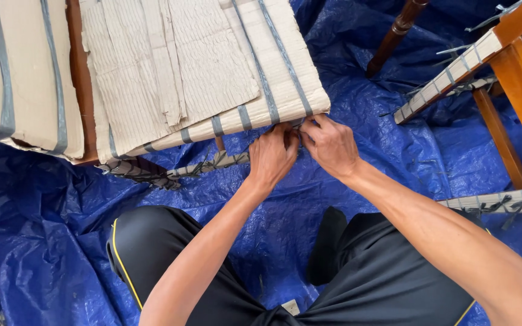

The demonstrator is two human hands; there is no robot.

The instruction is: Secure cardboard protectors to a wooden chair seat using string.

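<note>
Crumpled blue tarp (382,96) over floor, cardboard-wrapped furniture (212,72) resting on it, perhaps chairs

My left hand (271,156) and right hand (330,145) meet, fingertips pinched on a grey plastic strap (273,54) at the near corner of a cardboard-wrapped seat (200,72). A blue tarpaulin (43,241) lies beneath both hands. A wooden chair frame (518,60) stands well right of my right hand.

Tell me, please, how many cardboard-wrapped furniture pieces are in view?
4: one at top left, one at both hands, one at upper right, one at right edge; more may be hidden.
</note>
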